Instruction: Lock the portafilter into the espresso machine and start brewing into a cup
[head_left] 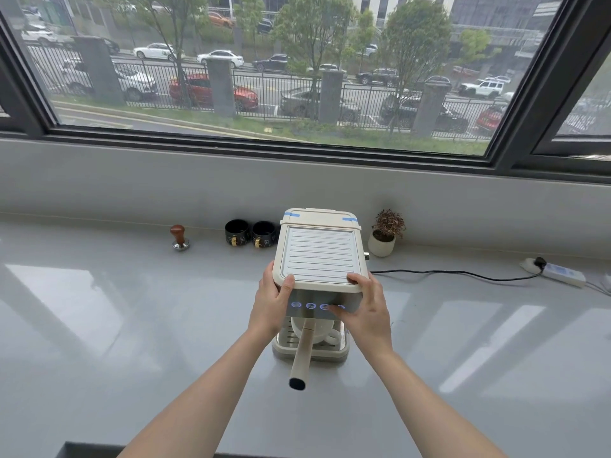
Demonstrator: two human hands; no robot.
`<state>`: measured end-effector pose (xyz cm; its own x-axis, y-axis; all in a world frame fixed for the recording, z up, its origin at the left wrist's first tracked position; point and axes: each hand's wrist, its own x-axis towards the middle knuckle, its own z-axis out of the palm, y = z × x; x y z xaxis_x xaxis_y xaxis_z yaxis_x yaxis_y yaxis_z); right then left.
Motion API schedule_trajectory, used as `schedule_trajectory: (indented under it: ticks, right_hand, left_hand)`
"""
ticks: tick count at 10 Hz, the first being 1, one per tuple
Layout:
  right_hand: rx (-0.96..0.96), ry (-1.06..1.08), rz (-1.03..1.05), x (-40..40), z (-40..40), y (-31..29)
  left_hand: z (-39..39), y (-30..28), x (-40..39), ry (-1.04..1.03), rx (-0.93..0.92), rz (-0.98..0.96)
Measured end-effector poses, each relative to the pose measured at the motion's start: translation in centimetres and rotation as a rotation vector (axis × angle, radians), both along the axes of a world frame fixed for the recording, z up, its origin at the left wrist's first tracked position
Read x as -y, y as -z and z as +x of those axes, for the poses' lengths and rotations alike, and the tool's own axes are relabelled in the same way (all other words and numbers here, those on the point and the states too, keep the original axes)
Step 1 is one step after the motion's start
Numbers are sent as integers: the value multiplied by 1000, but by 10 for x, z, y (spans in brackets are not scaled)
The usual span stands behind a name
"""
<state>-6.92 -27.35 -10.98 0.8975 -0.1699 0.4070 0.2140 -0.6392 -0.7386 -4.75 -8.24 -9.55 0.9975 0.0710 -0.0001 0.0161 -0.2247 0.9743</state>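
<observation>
A cream espresso machine (320, 256) stands on the grey counter by the window. Its portafilter sits in the group head, the long cream handle (301, 353) pointing straight toward me. A white cup (317, 332) rests on the drip tray (340, 352) under it, partly hidden by the machine's front. Several blue-lit buttons (310, 306) glow on the front panel. My left hand (272, 304) grips the machine's front left corner, thumb on top. My right hand (367, 307) holds the front right corner, its thumb on the rightmost button.
A wooden-handled tamper (180, 239) stands at the back left. Two black cups (250, 233) sit beside the machine. A small potted plant (385, 233) is at its right, and a black cord (463, 275) runs to a power strip (558, 272).
</observation>
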Motion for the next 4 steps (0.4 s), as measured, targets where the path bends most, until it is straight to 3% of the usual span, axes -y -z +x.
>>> schedule_trajectory:
  ticks: [2,3,4]
  right_hand:
    - [27,9,-163,15,0,-14]
    - [176,-4,-231,10,-7,-45]
    - [466,-69,22,-6,-26,-122]
  left_hand:
    - [1,0,-2,15,-5,19]
    - [1,2,-2,6,-11,20]
    - [2,2,-2,-7,-1,23]
